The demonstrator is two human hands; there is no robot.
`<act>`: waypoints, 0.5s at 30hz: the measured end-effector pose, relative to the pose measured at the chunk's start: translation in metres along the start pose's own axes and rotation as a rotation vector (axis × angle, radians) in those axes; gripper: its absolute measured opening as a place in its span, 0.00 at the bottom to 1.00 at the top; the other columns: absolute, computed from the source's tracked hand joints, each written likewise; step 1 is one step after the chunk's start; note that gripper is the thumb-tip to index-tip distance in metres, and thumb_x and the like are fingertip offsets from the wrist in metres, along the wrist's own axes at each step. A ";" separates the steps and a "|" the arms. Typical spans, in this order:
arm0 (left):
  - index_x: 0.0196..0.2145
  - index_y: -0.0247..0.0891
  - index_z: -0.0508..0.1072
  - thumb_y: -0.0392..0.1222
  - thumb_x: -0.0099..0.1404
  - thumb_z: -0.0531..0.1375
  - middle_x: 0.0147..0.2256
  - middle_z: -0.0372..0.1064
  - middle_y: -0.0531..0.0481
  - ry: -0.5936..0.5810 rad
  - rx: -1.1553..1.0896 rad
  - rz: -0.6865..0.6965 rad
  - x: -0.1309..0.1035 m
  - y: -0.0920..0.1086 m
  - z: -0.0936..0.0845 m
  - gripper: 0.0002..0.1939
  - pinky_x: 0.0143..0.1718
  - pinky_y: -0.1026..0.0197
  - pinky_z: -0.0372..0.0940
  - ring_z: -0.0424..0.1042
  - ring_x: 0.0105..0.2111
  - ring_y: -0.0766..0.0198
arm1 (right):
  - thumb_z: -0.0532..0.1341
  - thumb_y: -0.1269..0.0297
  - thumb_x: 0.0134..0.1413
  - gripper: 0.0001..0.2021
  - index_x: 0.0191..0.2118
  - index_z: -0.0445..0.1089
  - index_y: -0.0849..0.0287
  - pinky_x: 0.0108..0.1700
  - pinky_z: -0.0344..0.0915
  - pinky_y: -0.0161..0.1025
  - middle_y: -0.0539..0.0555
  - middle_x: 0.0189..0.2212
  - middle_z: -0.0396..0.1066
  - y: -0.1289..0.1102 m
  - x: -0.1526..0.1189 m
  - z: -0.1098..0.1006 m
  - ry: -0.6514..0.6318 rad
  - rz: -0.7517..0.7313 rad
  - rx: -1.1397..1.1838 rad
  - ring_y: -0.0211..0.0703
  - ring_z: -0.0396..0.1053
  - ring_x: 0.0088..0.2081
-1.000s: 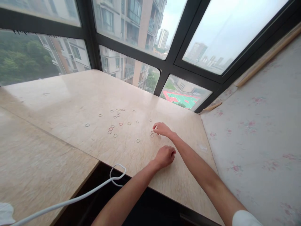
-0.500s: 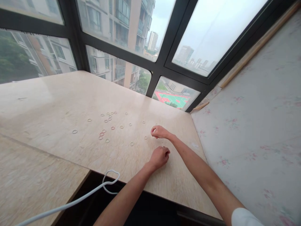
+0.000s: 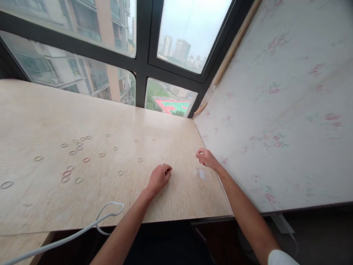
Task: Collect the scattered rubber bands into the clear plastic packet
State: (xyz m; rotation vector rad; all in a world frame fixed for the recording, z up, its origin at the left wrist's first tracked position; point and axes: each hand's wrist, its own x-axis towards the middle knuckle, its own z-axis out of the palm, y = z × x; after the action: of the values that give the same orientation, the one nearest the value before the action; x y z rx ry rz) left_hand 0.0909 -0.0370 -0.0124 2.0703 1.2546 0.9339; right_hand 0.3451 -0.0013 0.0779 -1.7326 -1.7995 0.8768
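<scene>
My left hand (image 3: 160, 178) rests on the pale marbled tabletop (image 3: 176, 206) with its fingers curled in; what is inside them, if anything, is hidden. A ring is on one of its fingers. Over the right side of the top, close to the wall, my right hand (image 3: 207, 158) has thumb and fingers pinched together; I cannot make out anything between them. Several thin loops like small rubber bands lie scattered to the left, among them a red loop (image 3: 86, 160), a pale loop (image 3: 120, 173) and a dark loop (image 3: 7, 184). Nearest the left hand is another pale loop (image 3: 140, 159).
A small clear piece with a white patch (image 3: 202, 174) lies below my right hand. The white cable (image 3: 68, 237) loops over the front edge at lower left. Dark-framed windows (image 3: 142, 70) stand behind the tabletop; a flowered wall (image 3: 264, 110) bounds the right.
The view has swung to the right, so the loops appear further left. My right hand has moved rightward, away from my left hand and toward the wall. My left hand stays curled on the tabletop.
</scene>
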 end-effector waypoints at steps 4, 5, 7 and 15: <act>0.34 0.37 0.71 0.33 0.62 0.54 0.32 0.72 0.48 0.001 0.017 -0.009 0.001 0.002 -0.001 0.07 0.36 0.60 0.61 0.68 0.32 0.62 | 0.56 0.59 0.48 0.08 0.26 0.62 0.57 0.18 0.48 0.29 0.43 0.11 0.58 0.024 -0.030 -0.011 0.071 0.028 -0.074 0.32 0.55 0.14; 0.34 0.37 0.71 0.33 0.61 0.54 0.32 0.72 0.48 0.002 0.018 -0.011 0.001 0.002 -0.002 0.07 0.35 0.60 0.62 0.68 0.32 0.62 | 0.56 0.59 0.48 0.07 0.26 0.63 0.57 0.19 0.49 0.30 0.43 0.11 0.59 0.027 -0.035 -0.010 0.077 0.030 -0.098 0.32 0.56 0.14; 0.34 0.37 0.71 0.33 0.61 0.54 0.32 0.72 0.48 0.006 0.014 -0.012 0.001 0.003 -0.002 0.06 0.35 0.60 0.62 0.68 0.32 0.62 | 0.57 0.60 0.47 0.07 0.26 0.65 0.57 0.20 0.49 0.31 0.42 0.11 0.58 0.033 -0.043 -0.008 0.086 0.027 -0.144 0.33 0.56 0.14; 0.34 0.38 0.71 0.34 0.61 0.54 0.32 0.72 0.49 0.016 -0.008 -0.016 0.002 -0.002 0.002 0.06 0.35 0.60 0.62 0.69 0.32 0.62 | 0.57 0.63 0.47 0.06 0.26 0.68 0.58 0.23 0.48 0.32 0.43 0.12 0.58 0.039 -0.048 0.000 0.126 0.003 -0.256 0.34 0.55 0.16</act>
State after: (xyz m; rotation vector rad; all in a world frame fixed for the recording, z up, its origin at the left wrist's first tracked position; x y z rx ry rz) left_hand 0.0923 -0.0343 -0.0140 2.0476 1.2720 0.9478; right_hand 0.3756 -0.0491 0.0532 -1.9002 -1.8907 0.5421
